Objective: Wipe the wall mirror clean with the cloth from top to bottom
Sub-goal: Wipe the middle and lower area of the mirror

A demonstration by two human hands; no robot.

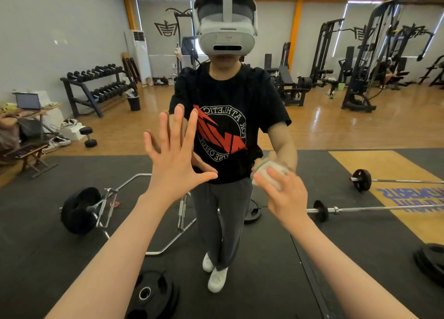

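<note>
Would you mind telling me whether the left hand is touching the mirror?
Touching. In the head view the left hand lies flat with fingers spread, and its fingertips meet their own reflection on the mirror with no gap.

A black rubber mat [276,258], seen reflected in the wall mirror, covers the near floor, with wooden flooring [336,124] beyond it. On the mat a hex bar [134,208] loaded with a black plate is laid, a loose black weight plate [153,294] is seen near the bottom edge, and two barbells [360,209] are laid to the right, one of them across a yellow panel [389,172]. A single dumbbell [88,137] is stood on the wood near the mat's far edge
</note>
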